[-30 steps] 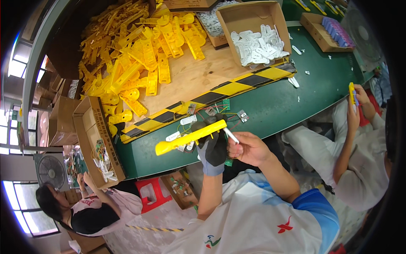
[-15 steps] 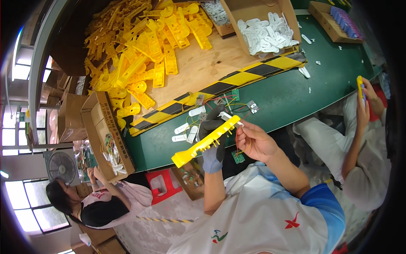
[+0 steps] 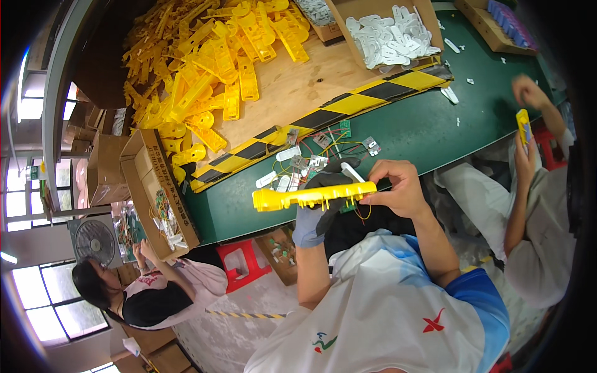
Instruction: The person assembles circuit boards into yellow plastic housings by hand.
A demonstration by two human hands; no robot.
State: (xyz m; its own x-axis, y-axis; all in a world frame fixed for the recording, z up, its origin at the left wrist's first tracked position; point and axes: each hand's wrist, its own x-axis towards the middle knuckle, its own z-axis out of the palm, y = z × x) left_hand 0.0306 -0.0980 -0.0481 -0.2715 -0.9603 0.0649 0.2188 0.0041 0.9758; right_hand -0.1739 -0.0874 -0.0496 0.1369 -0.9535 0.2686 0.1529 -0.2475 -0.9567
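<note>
My left hand (image 3: 312, 219), in a dark grey glove, grips a long yellow plastic housing half (image 3: 292, 198) from beneath, pegs downward. A white oval plastic piece (image 3: 352, 173) sticks up beside the gloved fingers, at the housing's right end. My bare right hand (image 3: 401, 189) pinches at that same end; its fingertips hide what lies between them. Thin red and yellow wires (image 3: 363, 212) hang below it. On the bench behind the housing are small circuit boards (image 3: 345, 128) with wires, square metal parts (image 3: 372, 146) and white oval pieces (image 3: 288, 153).
Yellow housings (image 3: 211, 68) are heaped on a wooden board (image 3: 292, 93) edged with striped tape (image 3: 323, 118). White pieces fill a cardboard box (image 3: 429, 18). Another box (image 3: 140, 186) holds wired parts. Co-workers sit left and right; a red stool (image 3: 245, 264) stands at left.
The yellow housing has turned from slanted to nearly level. My right hand has shifted up and right, onto its end. The co-worker at right has lifted one hand off a yellow part.
</note>
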